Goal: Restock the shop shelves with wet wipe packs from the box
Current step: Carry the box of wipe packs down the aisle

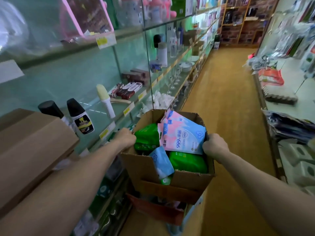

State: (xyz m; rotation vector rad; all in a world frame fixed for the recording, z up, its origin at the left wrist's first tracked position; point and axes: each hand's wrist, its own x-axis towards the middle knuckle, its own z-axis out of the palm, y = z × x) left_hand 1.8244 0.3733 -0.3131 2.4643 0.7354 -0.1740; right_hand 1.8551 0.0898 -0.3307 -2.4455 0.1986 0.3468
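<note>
Open cardboard box, green and pink-blue wipe packs inside

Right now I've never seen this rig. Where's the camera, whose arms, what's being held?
There is one picture, taken by a wide-angle camera on a person's head that looks forward and down along a shop aisle. There is no robot: the bare arms are that person's own. The left hand and right hand each grip a side edge of an open cardboard box. Inside lie pink-and-blue packs and green packs of wet wipes. On the left, glass shelves hold bottles and small goods.
</note>
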